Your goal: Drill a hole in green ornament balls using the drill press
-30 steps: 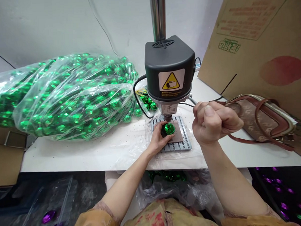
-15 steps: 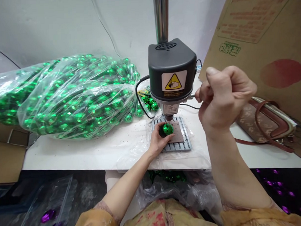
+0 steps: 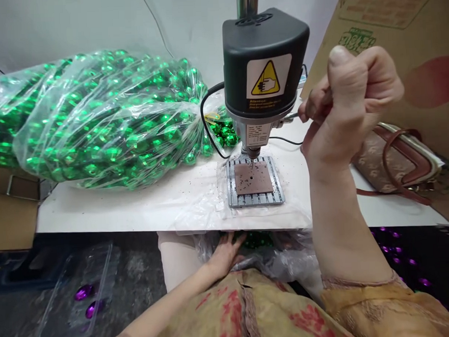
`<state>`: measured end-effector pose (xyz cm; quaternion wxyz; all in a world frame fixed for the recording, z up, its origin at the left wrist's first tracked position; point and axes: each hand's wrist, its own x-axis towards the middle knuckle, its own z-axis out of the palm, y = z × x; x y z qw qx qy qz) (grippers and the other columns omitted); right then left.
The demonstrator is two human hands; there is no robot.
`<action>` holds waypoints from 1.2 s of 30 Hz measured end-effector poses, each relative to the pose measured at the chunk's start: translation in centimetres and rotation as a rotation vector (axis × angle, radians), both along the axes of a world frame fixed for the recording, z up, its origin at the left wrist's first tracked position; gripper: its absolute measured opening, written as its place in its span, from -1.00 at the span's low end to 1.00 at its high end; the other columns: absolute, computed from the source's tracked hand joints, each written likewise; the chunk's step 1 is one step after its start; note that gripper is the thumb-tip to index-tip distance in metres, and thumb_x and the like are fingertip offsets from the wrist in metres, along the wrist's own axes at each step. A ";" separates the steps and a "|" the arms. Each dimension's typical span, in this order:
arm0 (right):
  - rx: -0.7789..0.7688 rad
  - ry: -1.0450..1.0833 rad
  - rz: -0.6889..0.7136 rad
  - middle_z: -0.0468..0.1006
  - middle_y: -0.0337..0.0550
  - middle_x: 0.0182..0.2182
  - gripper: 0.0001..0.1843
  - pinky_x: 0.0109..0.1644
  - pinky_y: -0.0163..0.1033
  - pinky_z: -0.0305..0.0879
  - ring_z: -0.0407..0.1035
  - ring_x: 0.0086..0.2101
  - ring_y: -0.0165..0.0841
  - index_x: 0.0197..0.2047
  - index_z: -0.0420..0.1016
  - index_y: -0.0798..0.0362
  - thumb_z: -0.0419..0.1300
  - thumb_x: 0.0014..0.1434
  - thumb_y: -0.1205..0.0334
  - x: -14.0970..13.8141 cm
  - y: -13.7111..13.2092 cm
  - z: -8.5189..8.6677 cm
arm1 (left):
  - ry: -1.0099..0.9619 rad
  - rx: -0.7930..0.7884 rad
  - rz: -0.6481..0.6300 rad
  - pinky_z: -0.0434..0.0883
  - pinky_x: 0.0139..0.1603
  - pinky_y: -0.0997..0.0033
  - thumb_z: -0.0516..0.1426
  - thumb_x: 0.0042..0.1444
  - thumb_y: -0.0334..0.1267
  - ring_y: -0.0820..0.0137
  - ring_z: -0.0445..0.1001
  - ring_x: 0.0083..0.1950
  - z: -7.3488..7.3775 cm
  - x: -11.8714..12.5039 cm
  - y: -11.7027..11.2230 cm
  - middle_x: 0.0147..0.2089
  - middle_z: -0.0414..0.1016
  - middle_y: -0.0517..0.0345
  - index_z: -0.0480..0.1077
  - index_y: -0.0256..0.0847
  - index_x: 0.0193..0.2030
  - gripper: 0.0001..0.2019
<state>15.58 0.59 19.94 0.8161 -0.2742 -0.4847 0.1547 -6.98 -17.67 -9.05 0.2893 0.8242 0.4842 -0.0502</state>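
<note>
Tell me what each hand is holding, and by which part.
The right hand grips the drill press's metal lever by its outer end, inside the fist; the left hand, open, holds nothing visible, touching a plastic bag.

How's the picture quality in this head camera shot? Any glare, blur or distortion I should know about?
In the head view, the plastic bag of green baubles throws many small glare spots; the right hand, nearest the lens, looks oversized from wide-angle stretching; the left hand lies in dimmer light below the table edge; the drill press head looks sharp.
</note>
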 end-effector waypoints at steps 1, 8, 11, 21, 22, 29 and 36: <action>0.003 -0.012 -0.007 0.14 -0.56 -0.72 -0.60 -0.51 -0.50 0.04 0.10 -0.68 -0.71 -0.53 0.05 -0.02 0.14 0.28 0.29 0.1 0.0 -0.1 | 0.010 -0.072 0.047 0.34 0.37 -0.08 0.12 0.34 -0.13 -0.05 0.36 0.40 0.0 0.0 -0.1 0.49 0.20 -0.19 0.13 -0.04 0.51 -0.38; 0.031 -0.036 -0.016 0.14 -0.59 -0.72 -0.60 -0.47 -0.55 0.04 0.10 -0.68 -0.77 -0.52 0.03 0.01 0.13 0.27 0.21 0.1 0.0 -0.3 | -0.044 -0.414 -0.071 0.43 0.15 0.19 0.07 0.32 -0.09 0.11 0.59 0.05 0.6 -1.5 -0.2 0.01 0.65 -0.02 0.58 -0.14 0.00 -0.68; -0.006 -0.020 0.002 0.13 -0.59 -0.73 -0.60 -0.48 -0.56 0.05 0.09 -0.69 -0.75 -0.52 0.02 -0.01 0.12 0.28 0.25 0.1 0.0 -0.2 | -0.136 -0.401 -0.043 0.44 -0.01 0.34 0.08 0.29 -0.18 0.20 0.59 -0.03 1.1 -2.1 -0.2 -0.07 0.65 0.03 0.58 -0.17 -0.10 -0.74; -0.161 -0.105 0.116 0.13 -0.53 -0.71 -0.59 -0.56 -0.53 0.12 0.08 -0.69 -0.68 -0.54 0.04 -0.03 0.11 0.29 0.33 1.1 0.1 1.7 | -0.350 -0.164 0.142 0.46 0.08 0.27 0.09 0.35 -0.11 0.20 0.56 0.08 3.4 -3.1 -2.5 0.05 0.60 -0.03 0.48 -0.15 0.07 -0.72; -0.183 -0.112 0.126 0.16 -0.53 -0.71 -0.59 -0.56 -0.54 0.12 0.08 -0.70 -0.69 -0.54 0.04 -0.03 0.10 0.29 0.32 1.2 0.3 2.1 | -0.406 -0.072 0.188 0.46 0.07 0.27 0.07 0.37 -0.11 0.22 0.55 0.07 3.4 -3.3 -2.8 0.02 0.60 -0.03 0.48 -0.15 0.04 -0.74; -0.253 -0.142 0.273 0.26 -0.58 -0.74 -0.71 -0.60 -0.54 0.04 0.08 -0.71 -0.66 -0.48 0.15 -0.01 0.09 0.27 0.29 2.3 3.9 3.6 | -0.374 0.523 0.782 0.44 0.02 0.06 0.09 0.32 -0.05 0.15 0.44 -0.11 1.6 -7.0 -4.5 -0.26 0.43 0.03 0.33 -0.14 -0.27 -0.77; -0.231 -0.197 0.184 0.24 -0.55 -0.65 -0.76 -0.51 -0.54 0.09 0.20 -0.65 -0.70 -0.46 0.19 -0.02 0.09 0.24 0.22 2.7 4.2 3.8 | -0.782 0.219 1.268 0.40 0.28 0.06 0.09 0.24 0.07 0.16 0.44 0.25 -2.0 -9.3 -4.5 0.19 0.41 -0.06 0.19 -0.10 0.27 -0.47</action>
